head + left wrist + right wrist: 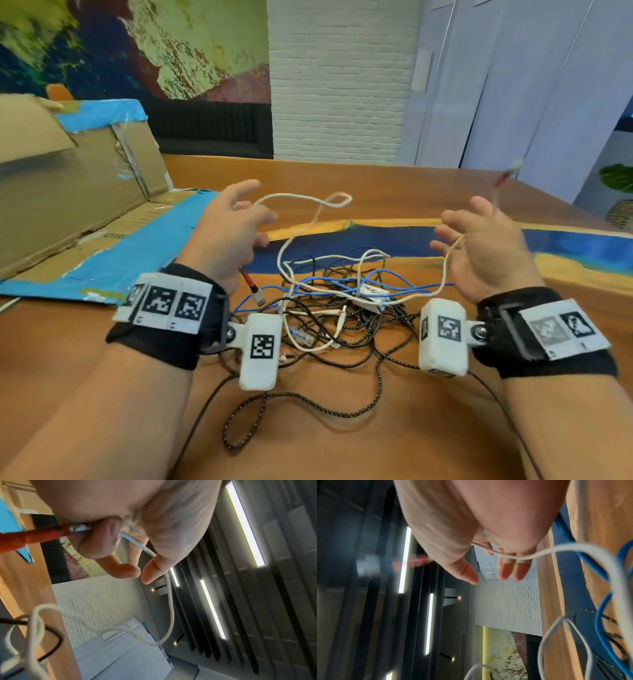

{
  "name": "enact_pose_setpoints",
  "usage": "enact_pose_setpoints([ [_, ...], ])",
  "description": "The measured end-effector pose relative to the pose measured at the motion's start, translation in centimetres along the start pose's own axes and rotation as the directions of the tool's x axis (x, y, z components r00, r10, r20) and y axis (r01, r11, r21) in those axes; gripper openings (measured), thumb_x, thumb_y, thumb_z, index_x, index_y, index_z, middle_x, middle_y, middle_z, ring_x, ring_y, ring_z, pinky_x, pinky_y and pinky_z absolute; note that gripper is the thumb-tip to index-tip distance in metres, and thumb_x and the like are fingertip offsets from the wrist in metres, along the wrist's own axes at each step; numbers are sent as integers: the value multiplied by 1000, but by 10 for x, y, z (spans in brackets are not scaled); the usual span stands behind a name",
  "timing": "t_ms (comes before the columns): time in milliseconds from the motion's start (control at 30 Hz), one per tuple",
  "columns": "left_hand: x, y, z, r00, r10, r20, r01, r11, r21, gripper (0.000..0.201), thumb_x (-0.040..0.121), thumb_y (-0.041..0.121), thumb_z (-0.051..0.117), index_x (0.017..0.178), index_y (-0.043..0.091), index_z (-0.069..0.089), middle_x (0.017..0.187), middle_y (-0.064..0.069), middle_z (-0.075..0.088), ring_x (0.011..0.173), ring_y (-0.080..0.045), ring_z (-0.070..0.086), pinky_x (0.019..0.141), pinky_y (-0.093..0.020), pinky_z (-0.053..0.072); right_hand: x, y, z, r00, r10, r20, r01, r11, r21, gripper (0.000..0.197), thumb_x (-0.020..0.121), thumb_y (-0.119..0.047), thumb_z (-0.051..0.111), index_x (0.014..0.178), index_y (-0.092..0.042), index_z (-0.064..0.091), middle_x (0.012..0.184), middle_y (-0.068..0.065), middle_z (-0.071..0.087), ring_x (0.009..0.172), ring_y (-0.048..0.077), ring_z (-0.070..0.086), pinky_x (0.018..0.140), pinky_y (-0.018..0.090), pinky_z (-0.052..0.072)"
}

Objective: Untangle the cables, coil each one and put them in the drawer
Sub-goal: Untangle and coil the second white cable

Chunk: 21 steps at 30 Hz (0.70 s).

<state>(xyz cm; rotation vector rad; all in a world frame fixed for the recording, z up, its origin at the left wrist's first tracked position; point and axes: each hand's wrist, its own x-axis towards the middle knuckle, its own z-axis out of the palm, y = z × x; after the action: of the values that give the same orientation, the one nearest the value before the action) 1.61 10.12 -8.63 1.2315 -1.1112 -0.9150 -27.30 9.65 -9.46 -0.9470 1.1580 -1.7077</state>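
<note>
A tangle of white, blue and black cables (342, 301) lies on the wooden table (376, 178), with both hands raised over it. My left hand (253, 212) grips a white braided cable (301, 197) near one end. In the left wrist view its lower fingers (96, 545) curl round that cable beside the red plug (34, 536). The plug (251, 286) hangs below the hand. The cable loops down into the tangle and up to my right hand (459, 222). There it lies across the straight fingers (510, 566), and its other red plug (505, 176) sticks up, blurred, beyond the hand.
A large cardboard box (85, 164) edged with blue tape lies open on the table's left, its flap spread flat. A dark speckled cable (308, 401) trails from the tangle toward the near edge. A blue resin strip (565, 246) crosses the table. A potted plant (620, 181) stands far right.
</note>
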Motion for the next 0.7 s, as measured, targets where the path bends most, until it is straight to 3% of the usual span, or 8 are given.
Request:
enact_pose_setpoints([
  [100,-12,0,11,988,29,149,-38,998,52,17,91,6,66,96,22,69,88,-2,62,45,-10,40,34,-18,25,-6,7,10,999,-28,41,37,973,-226,92,86,-9,72,158,-21,16,156,9,33,139,21,40,111,40,29],
  [167,-19,-1,15,963,35,268,-54,997,62,10,92,8,65,87,16,70,70,1,58,40,-8,31,37,-18,22,-11,8,15,994,-101,48,111,939,-325,97,90,0,64,163,-27,5,168,7,16,134,14,45,103,30,30],
  [233,-24,-2,18,936,55,347,-81,995,62,10,93,11,63,88,11,72,67,-1,54,42,-9,29,39,-20,23,-18,6,20,984,-162,81,180,907,-380,87,91,7,52,159,-32,17,167,6,19,106,5,57,85,17,43],
  [300,-27,-1,22,927,85,365,-118,990,70,15,95,13,61,91,8,75,66,-1,54,45,-10,33,42,-20,28,-24,5,22,973,-151,176,209,900,-382,81,89,14,45,151,-36,31,164,5,27,114,20,62,80,23,50],
  [400,-29,-1,26,933,169,318,-223,965,139,16,96,15,64,90,13,79,63,4,60,50,-3,46,46,-15,38,-32,2,24,925,-81,371,230,897,-378,83,81,19,42,143,-37,42,159,3,38,123,-2,53,78,22,50],
  [567,-31,1,22,891,291,347,-343,934,98,13,96,18,68,95,23,80,67,4,68,59,-3,56,52,-12,41,-42,5,34,822,-57,567,236,940,-247,68,75,-6,55,139,-31,52,121,-1,74,122,6,62,98,31,45],
  [633,-34,3,22,872,308,380,-376,919,118,12,96,23,67,95,22,80,61,5,62,53,-2,51,49,-12,39,-49,10,40,762,-79,642,336,897,-288,30,98,-11,59,127,-19,64,83,1,75,88,17,72,100,45,51],
  [700,-32,4,20,883,257,393,-345,923,170,23,97,33,64,85,18,77,52,7,48,45,-5,39,45,-16,33,-50,15,43,774,-130,620,333,916,-222,19,104,-11,53,106,-7,72,58,-5,62,54,15,55,88,49,56],
])
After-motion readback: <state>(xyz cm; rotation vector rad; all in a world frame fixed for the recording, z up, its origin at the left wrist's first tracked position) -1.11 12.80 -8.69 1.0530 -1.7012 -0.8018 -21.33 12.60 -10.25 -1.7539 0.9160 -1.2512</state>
